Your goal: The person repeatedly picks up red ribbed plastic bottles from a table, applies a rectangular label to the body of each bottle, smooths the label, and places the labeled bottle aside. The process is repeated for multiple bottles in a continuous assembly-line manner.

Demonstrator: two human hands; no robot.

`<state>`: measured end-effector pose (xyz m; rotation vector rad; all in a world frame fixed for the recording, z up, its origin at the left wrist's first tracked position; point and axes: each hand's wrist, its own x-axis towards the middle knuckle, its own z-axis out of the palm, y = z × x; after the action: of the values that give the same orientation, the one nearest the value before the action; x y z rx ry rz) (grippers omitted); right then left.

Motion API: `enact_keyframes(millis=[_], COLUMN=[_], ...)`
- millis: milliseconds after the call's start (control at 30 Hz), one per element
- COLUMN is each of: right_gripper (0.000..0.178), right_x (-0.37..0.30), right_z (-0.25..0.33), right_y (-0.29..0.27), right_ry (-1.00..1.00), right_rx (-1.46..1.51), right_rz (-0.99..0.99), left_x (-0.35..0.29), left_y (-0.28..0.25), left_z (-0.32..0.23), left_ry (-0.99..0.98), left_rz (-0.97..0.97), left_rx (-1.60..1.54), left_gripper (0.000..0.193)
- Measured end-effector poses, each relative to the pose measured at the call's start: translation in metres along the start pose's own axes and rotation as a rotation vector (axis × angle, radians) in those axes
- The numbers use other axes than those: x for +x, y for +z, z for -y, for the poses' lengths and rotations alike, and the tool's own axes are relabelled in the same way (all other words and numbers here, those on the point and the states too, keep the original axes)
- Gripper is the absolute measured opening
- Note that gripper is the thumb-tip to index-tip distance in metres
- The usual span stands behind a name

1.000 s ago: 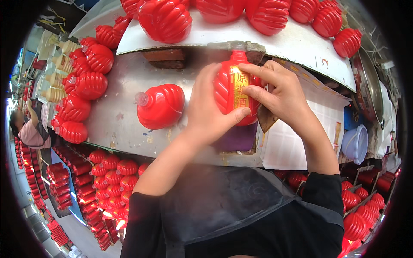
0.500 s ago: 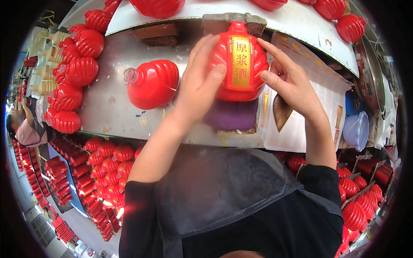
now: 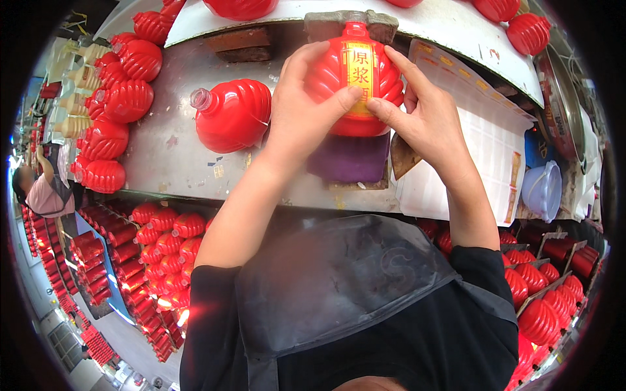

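A round, ribbed red bottle (image 3: 319, 79) with a clear neck lies tilted back before me. Down its front runs a gold-and-red label (image 3: 358, 65). My left hand (image 3: 301, 107) wraps the bottle's left side, its thumb lying on the lower label. My right hand (image 3: 425, 112) reaches round the right side, its thumb pressing on the label close to the left thumb. A flat brown pointed piece (image 3: 405, 158) sticks out below my right hand, seemingly tucked in its curled fingers. A grey padded block (image 3: 319, 27) supports the neck, and a purple pad (image 3: 349, 163) lies at the base.
Another red bottle (image 3: 233, 116) lies on the metal table (image 3: 173, 156) to the left. More red bottles (image 3: 129, 101) line the left edge and the white shelf (image 3: 456, 32) behind. White sheets (image 3: 469, 150) and a pale blue bucket (image 3: 542, 189) are at the right.
Both thumbs have slid inward and now nearly meet on the label. My right hand has shifted left, and the brown piece has moved with it. The whole view has shifted slightly.
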<state>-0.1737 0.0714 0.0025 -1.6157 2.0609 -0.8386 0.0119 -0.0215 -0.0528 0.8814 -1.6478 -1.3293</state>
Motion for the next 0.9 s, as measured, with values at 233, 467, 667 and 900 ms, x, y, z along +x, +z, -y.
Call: enact_keyframes(millis=[233, 467, 667, 900], right_gripper=[0.082, 0.083, 0.070, 0.056], right_x=[0.001, 0.000, 0.005, 0.010], right_z=[-0.002, -0.003, -0.014, -0.023], right_y=[0.001, 0.001, -0.002, 0.001], right_ry=[0.006, 0.018, 0.100, -0.018], right_rx=[0.016, 0.016, 0.222, 0.282], right_rz=[0.001, 0.009, 0.114, 0.058], left_x=[0.000, 0.000, 0.004, 0.003], left_y=[0.000, 0.000, -0.010, -0.008], left_z=[-0.001, -0.001, -0.004, -0.010], left_ry=[0.005, -0.005, -0.085, -0.088], left_rz=[0.011, 0.009, 0.100, 0.144], left_rx=[-0.027, 0.013, -0.232, -0.191], left_gripper=[0.074, 0.072, 0.055, 0.070])
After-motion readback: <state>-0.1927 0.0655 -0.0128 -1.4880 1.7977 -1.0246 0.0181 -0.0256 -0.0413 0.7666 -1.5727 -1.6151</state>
